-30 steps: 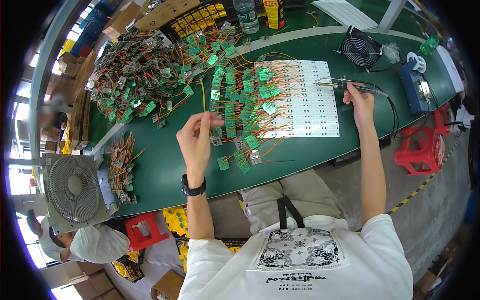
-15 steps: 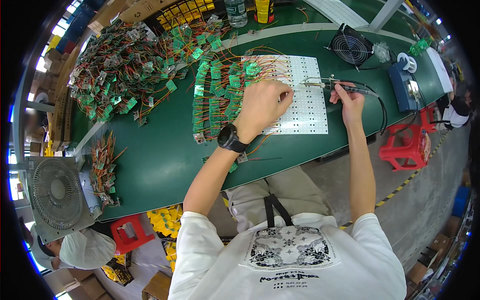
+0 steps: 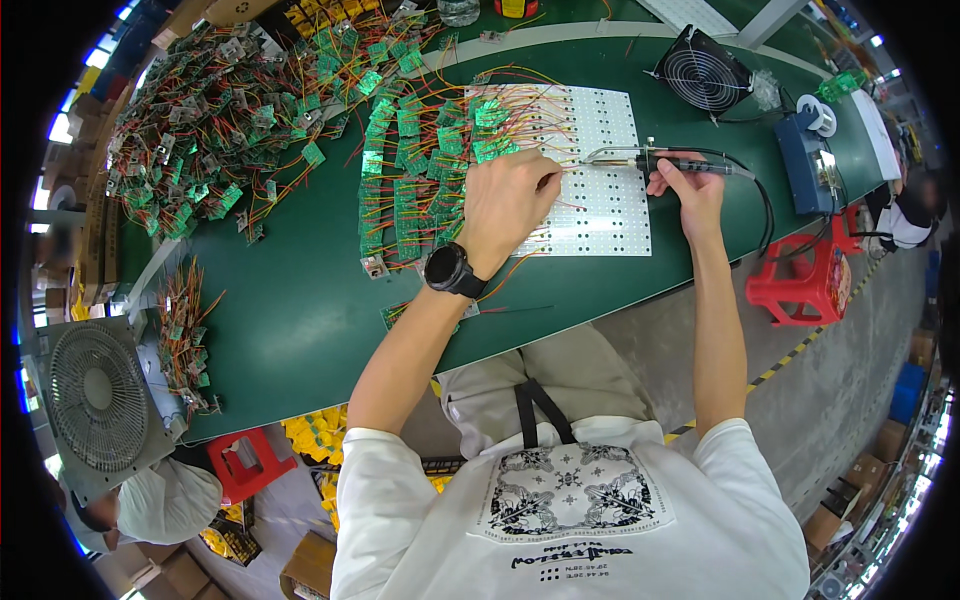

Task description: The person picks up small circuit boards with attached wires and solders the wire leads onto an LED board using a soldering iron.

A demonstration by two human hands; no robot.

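My right hand [image 3: 690, 192] grips a soldering iron [image 3: 695, 165] with a thin curved solder-feed tube along it. Its tip points left, over a white perforated sheet [image 3: 612, 215]. My left hand [image 3: 508, 205], wearing a black watch, is closed in a pinch close to that tip. Whatever its fingertips hold is hidden. Thin red and yellow wires [image 3: 535, 120] run onto the sheet from small green circuit boards [image 3: 408, 215], which lie in columns to the left. My left hand covers part of the boards and sheet.
A large heap of wired boards [image 3: 200, 130] fills the far left; a smaller bundle [image 3: 183, 335] lies near a grey fan [image 3: 98, 398]. At right are a black fan [image 3: 705, 80], a blue box-shaped unit [image 3: 805, 165] with a solder spool [image 3: 818, 118], and a red stool [image 3: 800, 285].
The whole view has shifted slightly, moving the bench left and up in the picture. The soldering iron has moved a little left over the sheet. My left hand stays pinched.
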